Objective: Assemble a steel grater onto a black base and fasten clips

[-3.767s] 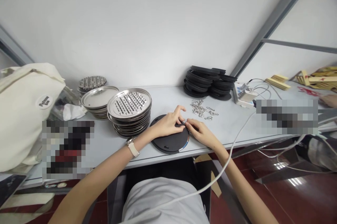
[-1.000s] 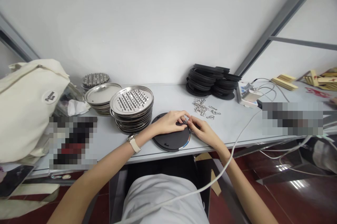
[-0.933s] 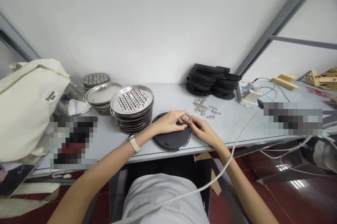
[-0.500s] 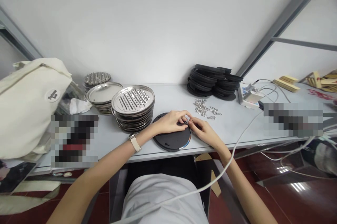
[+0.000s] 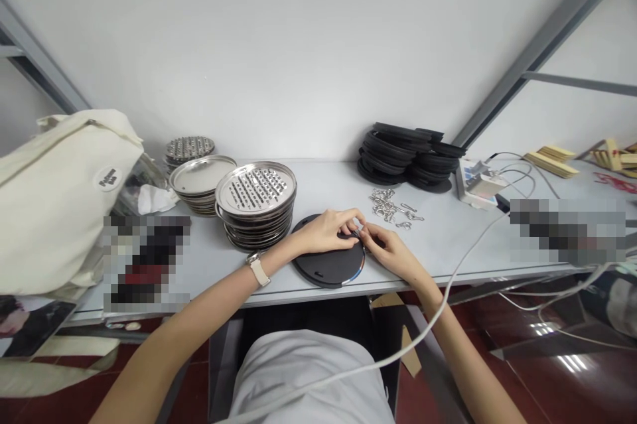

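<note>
A round black disc [image 5: 326, 269] with a thin coloured strip along its right edge lies flat near the table's front edge. My left hand [image 5: 328, 231] rests over the disc, thumb and fingers pinched near its right rim. Facing it, my right hand [image 5: 391, 250] is closed with its fingertips at the same spot. A small shiny metal piece [image 5: 356, 232] shows between the fingertips, mostly hidden, so its exact kind is unclear. Just beyond lies a loose pile of small metal clasps [image 5: 385, 205].
Stacked round metal graters [image 5: 256, 192] and metal discs [image 5: 202, 175] stand at left, beside a cream bag [image 5: 64, 205]. Black discs [image 5: 393, 152] are piled at the back. A power strip [image 5: 478, 185] sits at right; a white cable [image 5: 448, 291] crosses in front of my right forearm.
The whole view has shifted slightly, so things appear a little farther right. My hands stay pinched at the disc's right rim, with only slight finger movement.
</note>
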